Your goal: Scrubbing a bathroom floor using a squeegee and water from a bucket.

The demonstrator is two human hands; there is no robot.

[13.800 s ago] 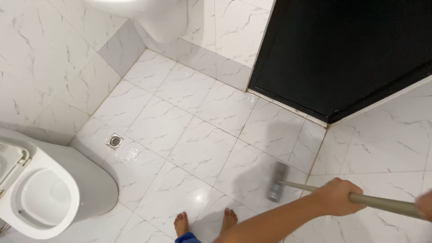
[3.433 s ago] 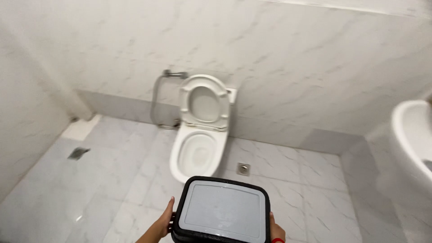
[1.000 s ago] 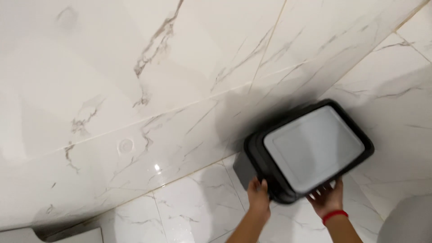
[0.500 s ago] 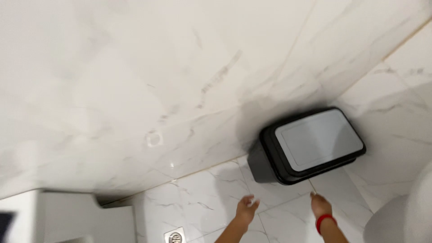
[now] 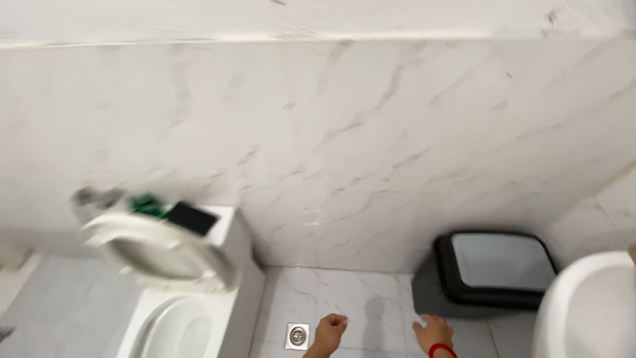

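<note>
Bright, even light; motion blur smears the toilet lid (image 5: 162, 248), with soft shadows on the floor.

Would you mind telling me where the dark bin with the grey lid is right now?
In the head view, the bin stands on the floor at lower right against the marble wall, beside the white basin, just beyond the right hand.

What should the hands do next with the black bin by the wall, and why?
Probably just draw back. The black bin stands upright on the floor against the wall, beside the sink. The right hand is open close by its base, the left hand holds nothing, so nothing looks left to adjust.
</note>
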